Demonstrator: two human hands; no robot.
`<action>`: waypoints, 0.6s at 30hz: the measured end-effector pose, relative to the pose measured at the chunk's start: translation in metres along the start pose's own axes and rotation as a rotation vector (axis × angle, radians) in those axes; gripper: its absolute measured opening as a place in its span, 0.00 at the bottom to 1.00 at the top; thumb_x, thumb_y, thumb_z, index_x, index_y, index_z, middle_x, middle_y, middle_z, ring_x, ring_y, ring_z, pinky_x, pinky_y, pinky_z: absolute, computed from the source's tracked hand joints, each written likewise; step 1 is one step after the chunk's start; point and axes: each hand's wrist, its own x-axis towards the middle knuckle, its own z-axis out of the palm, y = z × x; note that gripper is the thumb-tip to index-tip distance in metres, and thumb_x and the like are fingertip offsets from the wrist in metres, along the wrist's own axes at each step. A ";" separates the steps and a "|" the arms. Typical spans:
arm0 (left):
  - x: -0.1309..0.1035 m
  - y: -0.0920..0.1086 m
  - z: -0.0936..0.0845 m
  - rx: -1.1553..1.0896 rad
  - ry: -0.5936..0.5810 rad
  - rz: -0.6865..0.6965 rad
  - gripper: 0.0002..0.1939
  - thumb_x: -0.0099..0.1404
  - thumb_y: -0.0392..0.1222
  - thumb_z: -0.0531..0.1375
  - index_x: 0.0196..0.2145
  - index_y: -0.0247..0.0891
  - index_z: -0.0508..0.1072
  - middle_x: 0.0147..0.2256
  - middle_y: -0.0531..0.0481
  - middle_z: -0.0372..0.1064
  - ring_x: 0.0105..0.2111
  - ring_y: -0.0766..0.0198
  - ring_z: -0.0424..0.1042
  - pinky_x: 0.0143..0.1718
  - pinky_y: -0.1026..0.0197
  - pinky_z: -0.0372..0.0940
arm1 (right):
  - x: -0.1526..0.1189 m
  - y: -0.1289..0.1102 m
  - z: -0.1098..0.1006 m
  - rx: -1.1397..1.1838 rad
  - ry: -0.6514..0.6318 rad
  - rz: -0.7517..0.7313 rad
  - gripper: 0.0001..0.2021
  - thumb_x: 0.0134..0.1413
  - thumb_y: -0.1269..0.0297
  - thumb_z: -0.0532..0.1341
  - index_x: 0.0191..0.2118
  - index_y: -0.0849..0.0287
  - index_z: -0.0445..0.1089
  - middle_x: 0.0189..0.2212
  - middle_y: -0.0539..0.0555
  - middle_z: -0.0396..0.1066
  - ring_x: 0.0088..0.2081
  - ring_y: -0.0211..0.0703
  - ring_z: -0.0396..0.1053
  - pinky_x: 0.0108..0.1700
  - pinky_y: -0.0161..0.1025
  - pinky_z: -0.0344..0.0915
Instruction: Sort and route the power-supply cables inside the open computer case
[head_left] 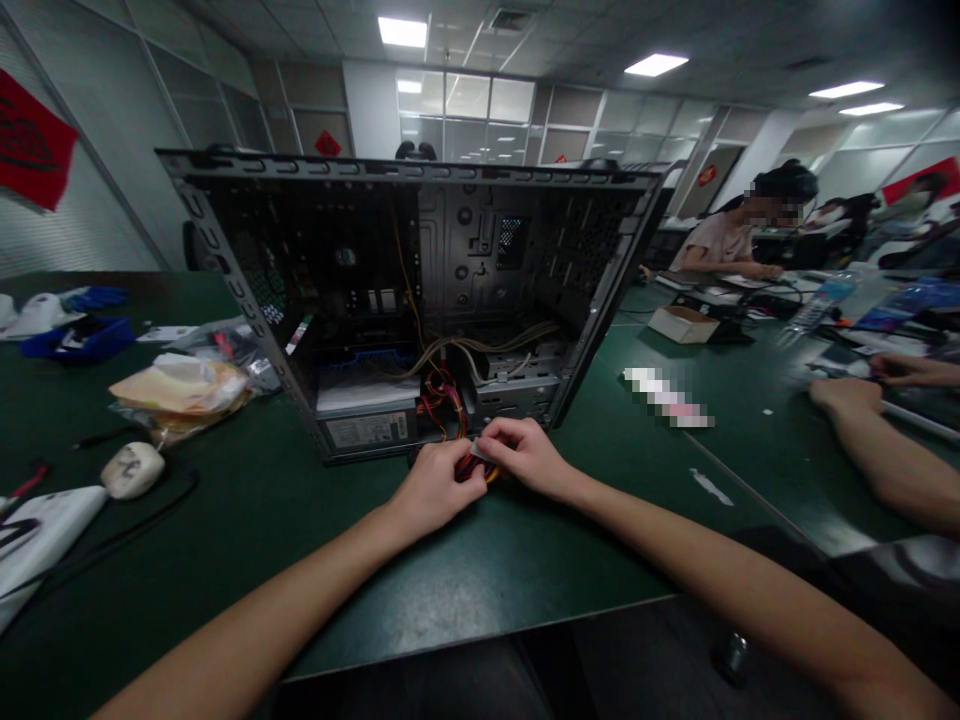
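An open black computer case stands on the green table, its inside facing me. Low on its left sits a power supply with a label; metal drive bays are at lower right. Coloured power cables spill from between them toward me. My left hand is closed around a bundle of these cables just in front of the case. My right hand pinches a small pale piece at the same bundle; whether it is a connector or a tie I cannot tell.
Left on the green table lie a plastic bag of parts, a white mouse and a blue tray. A small box and bottle stand right. Another person's arm rests there; someone sits farther back.
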 end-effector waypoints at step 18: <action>0.001 0.000 -0.002 -0.093 -0.058 -0.024 0.10 0.63 0.40 0.58 0.28 0.32 0.75 0.23 0.52 0.70 0.24 0.67 0.62 0.27 0.66 0.57 | 0.000 -0.003 0.000 0.039 -0.005 -0.009 0.15 0.58 0.53 0.62 0.30 0.62 0.70 0.19 0.47 0.67 0.19 0.32 0.65 0.21 0.28 0.62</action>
